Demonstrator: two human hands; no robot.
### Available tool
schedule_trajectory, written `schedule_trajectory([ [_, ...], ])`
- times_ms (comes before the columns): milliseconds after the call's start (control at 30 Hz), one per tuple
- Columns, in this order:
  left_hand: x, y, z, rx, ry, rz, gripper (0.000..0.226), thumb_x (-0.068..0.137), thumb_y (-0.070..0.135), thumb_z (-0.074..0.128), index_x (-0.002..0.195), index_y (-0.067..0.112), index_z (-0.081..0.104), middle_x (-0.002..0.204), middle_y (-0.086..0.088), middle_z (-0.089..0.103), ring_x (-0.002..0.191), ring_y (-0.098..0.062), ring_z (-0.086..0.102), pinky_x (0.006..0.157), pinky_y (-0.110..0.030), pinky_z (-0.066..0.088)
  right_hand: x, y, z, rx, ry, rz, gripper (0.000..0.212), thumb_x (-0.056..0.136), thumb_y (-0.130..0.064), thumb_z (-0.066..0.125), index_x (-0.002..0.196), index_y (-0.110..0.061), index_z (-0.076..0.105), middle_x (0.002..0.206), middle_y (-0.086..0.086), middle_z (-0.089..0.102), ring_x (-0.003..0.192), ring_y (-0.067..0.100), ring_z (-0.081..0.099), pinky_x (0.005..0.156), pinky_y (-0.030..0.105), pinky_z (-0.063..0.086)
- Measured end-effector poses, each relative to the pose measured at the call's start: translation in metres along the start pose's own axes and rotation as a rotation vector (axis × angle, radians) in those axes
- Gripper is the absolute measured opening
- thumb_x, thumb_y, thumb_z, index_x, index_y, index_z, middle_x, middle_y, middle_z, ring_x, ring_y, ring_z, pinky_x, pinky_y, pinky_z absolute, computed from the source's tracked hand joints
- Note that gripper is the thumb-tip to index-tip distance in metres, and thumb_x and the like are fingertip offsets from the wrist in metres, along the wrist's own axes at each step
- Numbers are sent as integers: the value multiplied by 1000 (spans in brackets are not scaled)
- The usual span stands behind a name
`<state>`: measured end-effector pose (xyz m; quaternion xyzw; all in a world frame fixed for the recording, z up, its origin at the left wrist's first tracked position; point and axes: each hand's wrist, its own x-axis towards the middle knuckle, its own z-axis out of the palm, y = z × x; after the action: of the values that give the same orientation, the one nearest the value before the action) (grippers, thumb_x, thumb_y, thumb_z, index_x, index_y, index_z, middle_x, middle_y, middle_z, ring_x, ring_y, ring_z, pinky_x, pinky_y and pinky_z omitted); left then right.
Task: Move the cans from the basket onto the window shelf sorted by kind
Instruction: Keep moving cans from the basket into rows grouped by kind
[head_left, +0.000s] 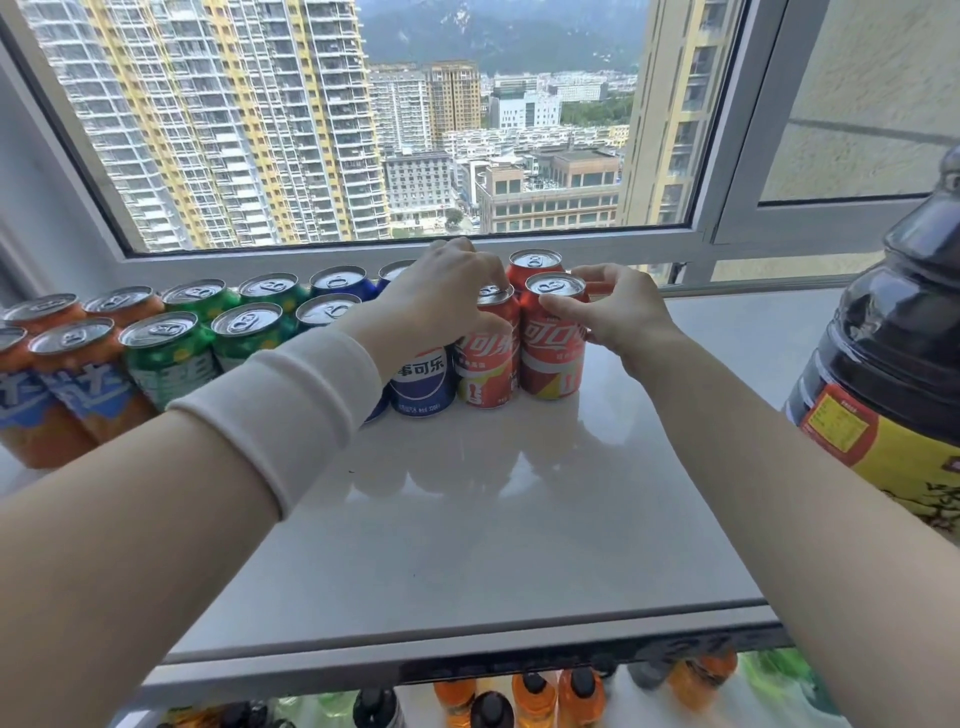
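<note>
Red cans (551, 343) upright at right end of the can rows on window shelf (467, 519), beside blue cans (421, 384), then green cans (171, 358) and orange cans (78, 379) leftward. Left hand (447, 291) draped over a front red can, fingers curled on its rim; right hand (623, 312) touching the neighbouring red can, fingers loosely spread. Large dark bottle (893, 364) at far right.

window shelf (519, 519) bare in front, can rows (171, 343) crowding left, big dark bottle (893, 353) blocking right
</note>
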<state>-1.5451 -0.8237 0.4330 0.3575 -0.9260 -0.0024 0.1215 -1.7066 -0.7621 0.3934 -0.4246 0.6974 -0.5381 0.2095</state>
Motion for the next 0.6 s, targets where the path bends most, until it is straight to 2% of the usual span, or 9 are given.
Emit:
schedule_trajectory([
  [133, 0, 0, 5, 12, 11, -13, 54, 82, 40, 65, 129, 19, 49, 129, -10, 46, 125, -28, 37, 99, -39, 35, -4, 1, 1, -18, 7, -27, 60, 72, -26, 79, 123, -10, 53, 116, 6, 59, 106, 18, 56, 93, 36, 48],
  [233, -3, 4, 7, 27, 34, -29, 59, 83, 39, 63, 134, 17, 42, 134, -11, 45, 129, -28, 32, 104, -41, 32, -10, -4, 0, -72, -22, -40, 75, 72, -29, 78, 135, -9, 42, 132, 8, 52, 116, 18, 51, 96, 31, 44],
  [333, -13, 10, 3, 76, 59, -35, 61, 86, 40, 59, 138, 16, 37, 137, -11, 44, 130, -28, 31, 105, -39, 30, -21, -12, -3, -165, -15, -66, 87, 73, -36, 76, 143, -9, 30, 146, 9, 38, 132, 23, 39, 105, 36, 37],
  [467, -38, 16, -2, 42, 106, -38, 58, 90, 40, 53, 139, 16, 35, 140, -12, 42, 133, -28, 29, 107, -38, 26, -51, -15, -11, -269, 33, -130, 83, 79, -38, 70, 144, -8, 27, 149, 9, 34, 137, 22, 31, 108, 32, 28],
  [600, -74, 17, -1, 29, 169, -12, 58, 90, 41, 52, 138, 12, 36, 138, -12, 43, 132, -28, 30, 108, -39, 25, -95, -7, -13, -362, 57, -222, 77, 82, -37, 67, 143, -9, 30, 147, 7, 37, 136, 18, 32, 106, 25, 26],
])
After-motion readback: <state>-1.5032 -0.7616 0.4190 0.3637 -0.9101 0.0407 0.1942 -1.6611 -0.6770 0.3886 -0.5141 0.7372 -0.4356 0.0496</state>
